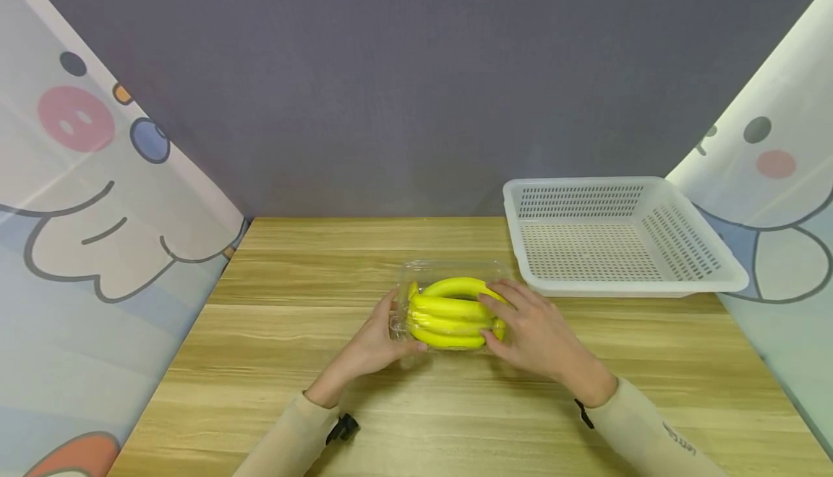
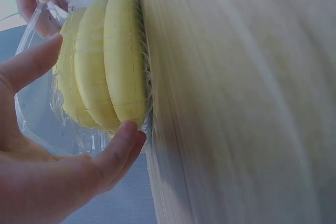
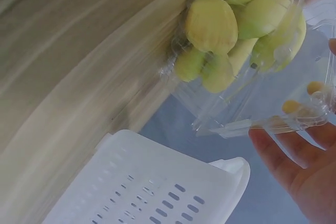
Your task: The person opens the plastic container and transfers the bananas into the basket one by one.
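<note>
A bunch of yellow bananas [image 1: 449, 308] lies inside a clear plastic clamshell box [image 1: 426, 269] on the wooden table. My left hand [image 1: 377, 343] grips the box's left end, thumb and fingers spread around it, as the left wrist view shows close up beside the bananas [image 2: 93, 61]. At the right end, my right hand [image 1: 536, 329] holds the edge of the clear lid [image 3: 231, 124]. In the right wrist view its fingertips show through the plastic. The lid stands tilted up from the bananas there; how its far side lies is hard to make out.
A white perforated basket [image 1: 625, 288] stands at the table's back right, close to my right hand. Behind the table [image 1: 286, 260] rises a grey wall [image 1: 390, 101]. Curtains with cartoon prints [image 1: 97, 173] hang on both sides.
</note>
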`<action>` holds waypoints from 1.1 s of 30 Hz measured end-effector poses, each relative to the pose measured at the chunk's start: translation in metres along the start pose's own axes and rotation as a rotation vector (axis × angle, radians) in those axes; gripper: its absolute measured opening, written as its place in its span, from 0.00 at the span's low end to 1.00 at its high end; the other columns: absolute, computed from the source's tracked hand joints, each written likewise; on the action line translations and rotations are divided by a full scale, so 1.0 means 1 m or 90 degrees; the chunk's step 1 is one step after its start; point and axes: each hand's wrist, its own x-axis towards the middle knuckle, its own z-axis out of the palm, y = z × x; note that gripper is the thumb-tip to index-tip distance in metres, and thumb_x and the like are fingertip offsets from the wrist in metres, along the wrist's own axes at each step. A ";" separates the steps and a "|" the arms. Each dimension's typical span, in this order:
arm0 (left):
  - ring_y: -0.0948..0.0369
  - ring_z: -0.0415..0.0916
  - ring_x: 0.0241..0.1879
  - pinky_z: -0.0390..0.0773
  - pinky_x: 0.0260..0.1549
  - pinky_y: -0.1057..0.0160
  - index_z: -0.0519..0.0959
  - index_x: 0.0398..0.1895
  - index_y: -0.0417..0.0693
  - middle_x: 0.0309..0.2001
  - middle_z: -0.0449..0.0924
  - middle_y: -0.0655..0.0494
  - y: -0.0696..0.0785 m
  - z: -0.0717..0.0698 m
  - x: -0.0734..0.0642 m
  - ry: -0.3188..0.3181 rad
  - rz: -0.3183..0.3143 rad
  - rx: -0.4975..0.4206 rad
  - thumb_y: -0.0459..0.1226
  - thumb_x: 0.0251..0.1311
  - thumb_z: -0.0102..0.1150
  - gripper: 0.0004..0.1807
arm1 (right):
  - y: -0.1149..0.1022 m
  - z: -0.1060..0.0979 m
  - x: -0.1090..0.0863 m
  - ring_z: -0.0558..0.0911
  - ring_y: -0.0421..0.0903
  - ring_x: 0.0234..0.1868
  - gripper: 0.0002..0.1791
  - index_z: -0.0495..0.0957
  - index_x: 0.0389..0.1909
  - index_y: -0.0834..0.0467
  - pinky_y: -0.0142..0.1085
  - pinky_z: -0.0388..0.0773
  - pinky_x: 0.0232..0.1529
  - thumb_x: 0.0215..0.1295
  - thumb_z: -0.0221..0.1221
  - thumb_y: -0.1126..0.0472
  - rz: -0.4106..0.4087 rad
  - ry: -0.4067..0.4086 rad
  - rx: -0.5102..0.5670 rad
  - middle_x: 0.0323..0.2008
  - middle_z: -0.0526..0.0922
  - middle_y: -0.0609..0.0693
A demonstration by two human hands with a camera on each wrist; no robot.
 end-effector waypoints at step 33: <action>0.36 0.58 0.72 0.63 0.65 0.33 0.41 0.82 0.44 0.78 0.48 0.35 0.002 -0.001 0.000 -0.010 -0.017 0.002 0.49 0.50 0.79 0.67 | 0.009 -0.007 0.014 0.82 0.58 0.50 0.32 0.83 0.48 0.66 0.53 0.83 0.46 0.75 0.49 0.40 0.022 0.091 0.060 0.49 0.84 0.60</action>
